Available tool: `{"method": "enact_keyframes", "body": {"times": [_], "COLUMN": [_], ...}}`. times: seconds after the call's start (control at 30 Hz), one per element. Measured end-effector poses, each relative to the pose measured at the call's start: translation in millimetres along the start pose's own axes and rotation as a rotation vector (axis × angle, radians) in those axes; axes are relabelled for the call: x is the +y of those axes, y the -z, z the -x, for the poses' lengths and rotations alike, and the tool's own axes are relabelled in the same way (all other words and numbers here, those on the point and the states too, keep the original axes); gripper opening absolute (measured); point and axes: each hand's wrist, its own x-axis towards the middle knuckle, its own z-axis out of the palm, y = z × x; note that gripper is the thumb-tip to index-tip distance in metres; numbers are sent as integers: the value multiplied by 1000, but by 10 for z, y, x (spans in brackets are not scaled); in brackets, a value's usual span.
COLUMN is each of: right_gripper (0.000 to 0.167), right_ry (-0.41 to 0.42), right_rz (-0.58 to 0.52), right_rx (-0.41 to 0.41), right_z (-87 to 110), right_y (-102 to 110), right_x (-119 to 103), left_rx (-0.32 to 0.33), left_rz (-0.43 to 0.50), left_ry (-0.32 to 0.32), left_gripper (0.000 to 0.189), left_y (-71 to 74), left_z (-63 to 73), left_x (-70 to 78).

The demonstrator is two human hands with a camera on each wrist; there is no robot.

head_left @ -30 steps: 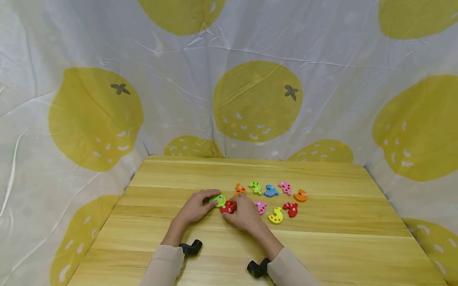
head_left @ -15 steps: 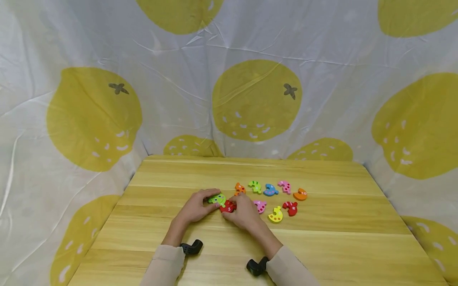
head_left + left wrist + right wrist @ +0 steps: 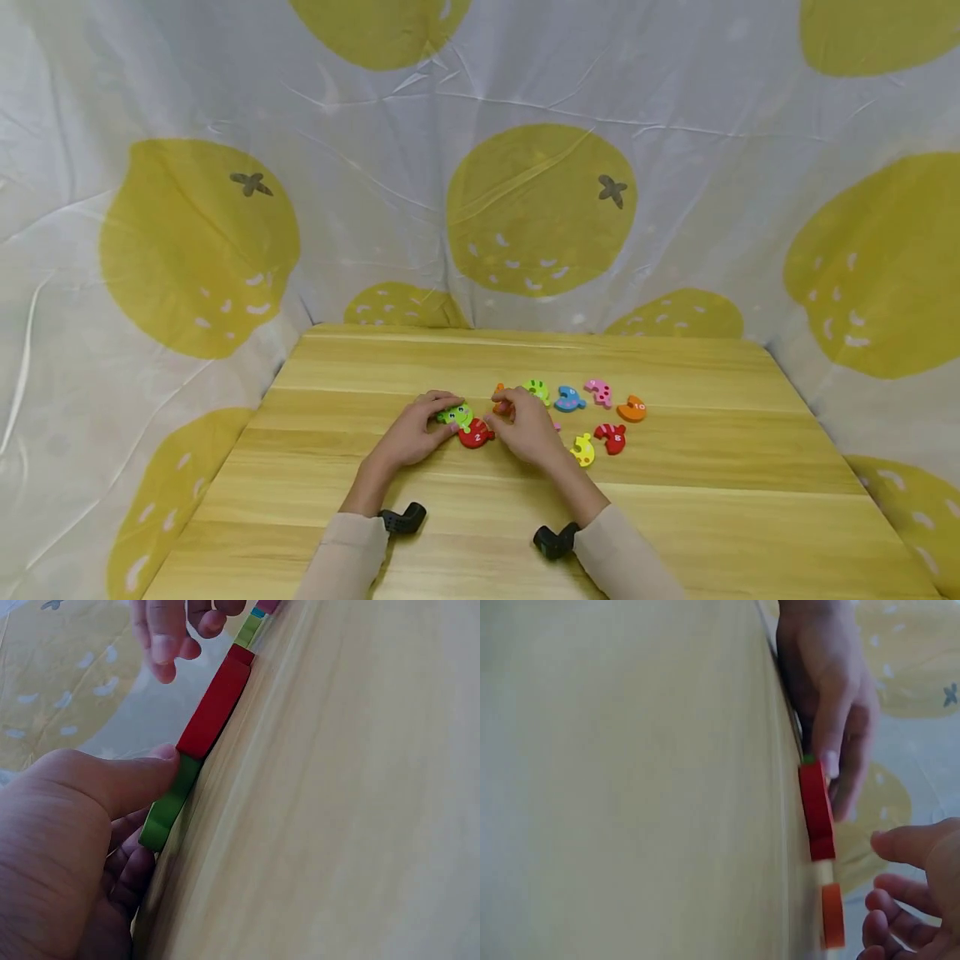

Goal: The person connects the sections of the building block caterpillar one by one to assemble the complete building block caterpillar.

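Observation:
A green puzzle piece [image 3: 459,416] with a smiling animal face lies flat on the table. My left hand [image 3: 403,433] holds it by its left side, the thumb [image 3: 150,780] at one edge and the fingers round the other. Joined against its lower right is a red puzzle piece [image 3: 473,434] marked 2. My right hand [image 3: 528,429] hovers just right of the red piece, touching nothing that shows. Its thumb and fingers are spread apart in the right wrist view. Partly hidden behind that hand is an orange puzzle piece [image 3: 832,915].
Further right lie loose numbered pieces: green [image 3: 537,390], blue [image 3: 569,399], pink [image 3: 599,392], orange marked 10 [image 3: 632,408], red marked 8 [image 3: 612,438] and yellow [image 3: 582,450]. Another pink one is mostly covered by the right hand. A lemon-print cloth [image 3: 540,208] surrounds the wooden table [image 3: 712,517].
My right hand has let go of the red piece and risen slightly to the right, over the orange and pink pieces. The left hand stays on the green piece.

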Motion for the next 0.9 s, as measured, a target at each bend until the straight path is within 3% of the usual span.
{"method": "enact_keyframes", "body": {"times": [0.27,0.5,0.7,0.9], "right_gripper": [48,63,56,53], "right_ry": [-65,-74,-70,-57], "right_rz": [113,177,235,238], "right_rx": [11,-60,-119,-124], "right_z": [-119,-203,-232,-225], "right_y": [40,67,98,113], "right_x": [153,214,182,171], "left_rx": [-8,-12,41,41], "left_rz": [23,-45,-77,-111], "left_ry": [38,66,96,109], "left_gripper": [45,92,107,105], "left_y": [4,-57,-138,-139], "left_z": [42,7,-31,-20], "left_x": [-18,10,101,146]}}
